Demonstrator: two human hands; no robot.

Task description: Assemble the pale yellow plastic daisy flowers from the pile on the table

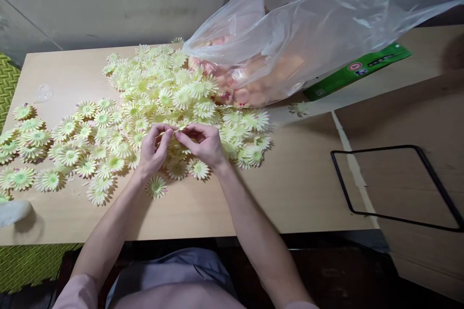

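My left hand [158, 147] and my right hand [203, 144] meet at their fingertips over the front of a heap of pale yellow-green artificial flowers [165, 96]. Both thumbs and forefingers are closed in a pinch on what looks like one artificial flower [176, 131], mostly covered by the fingers. Just below my hands lie a few separate flowers [155, 187], face up on the table. The flowers have thin layered petals and greener centres; some petal tips show purple.
A clear plastic bag [290, 43] holding pink and peach pieces leans on the heap's right side. Behind it lies a green package [358, 70]. A black wire frame [384, 148] rests at the right. A whitish rounded object [14, 212] sits at the table's [290, 193] left front edge.
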